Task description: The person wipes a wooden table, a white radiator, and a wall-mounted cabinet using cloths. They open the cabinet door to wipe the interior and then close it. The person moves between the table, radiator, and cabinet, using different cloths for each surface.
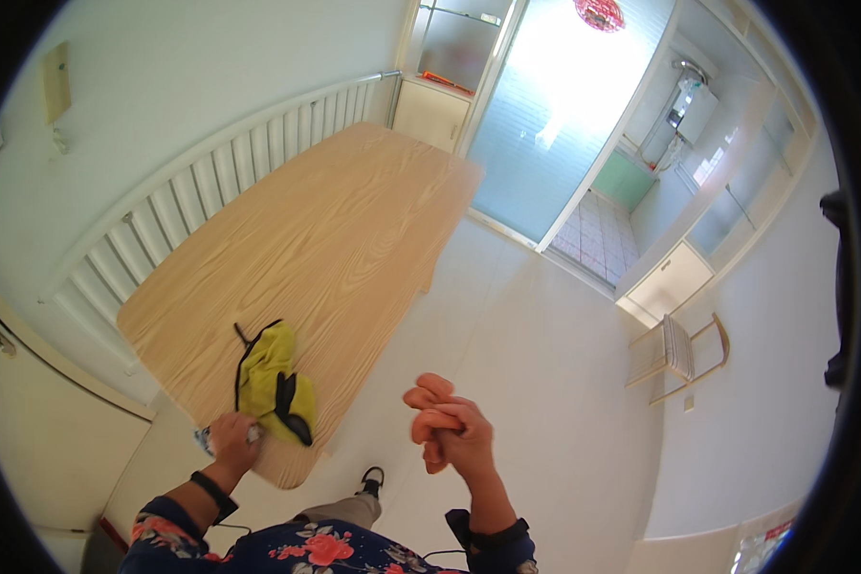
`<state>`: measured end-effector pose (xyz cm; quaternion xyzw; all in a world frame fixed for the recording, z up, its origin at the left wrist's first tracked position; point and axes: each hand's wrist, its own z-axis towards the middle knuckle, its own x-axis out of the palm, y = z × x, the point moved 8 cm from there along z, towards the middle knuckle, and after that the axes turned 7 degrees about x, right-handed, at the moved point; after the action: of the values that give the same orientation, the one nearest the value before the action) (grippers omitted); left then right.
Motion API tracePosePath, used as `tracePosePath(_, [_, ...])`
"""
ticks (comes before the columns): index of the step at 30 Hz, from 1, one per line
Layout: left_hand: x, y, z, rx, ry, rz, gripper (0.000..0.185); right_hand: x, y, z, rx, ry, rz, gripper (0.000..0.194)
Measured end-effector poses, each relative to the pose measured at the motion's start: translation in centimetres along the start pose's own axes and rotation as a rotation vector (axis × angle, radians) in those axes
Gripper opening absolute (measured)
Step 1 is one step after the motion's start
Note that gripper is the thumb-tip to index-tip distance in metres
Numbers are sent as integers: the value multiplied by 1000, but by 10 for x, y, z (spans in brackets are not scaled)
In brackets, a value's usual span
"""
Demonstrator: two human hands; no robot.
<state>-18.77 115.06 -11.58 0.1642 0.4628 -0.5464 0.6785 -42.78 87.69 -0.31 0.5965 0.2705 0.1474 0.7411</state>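
Note:
My left hand [234,441] is at the near end of a wooden table [316,237], closed around a small whitish thing whose kind I cannot tell; a bit of it shows at each side of the fist. Just beside that hand, a crumpled yellow-green cloth item with black trim [269,384] lies on the tabletop. Over the floor, right of the table, my right hand [455,434] grips several orange-pink, rounded, soft-looking pieces, which stick out past the fingers. What they are exactly is not plain.
A white radiator [208,172] runs along the wall behind the table. Beyond the table's far end stand a cabinet [430,115] and a frosted glass sliding door [545,129], with a tiled room beside it. A wooden chair [678,348] is at the right wall. A door [50,430] is at the left.

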Motion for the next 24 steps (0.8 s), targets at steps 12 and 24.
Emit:
tracePosePath(12, [5,-1,2,-82,97,61,26,163,-57,154,-392,414,-568,46])
tracePosePath(24, [4,20,-18,-461,-5,301,13,208,-120,239,-503,509,-682,39])
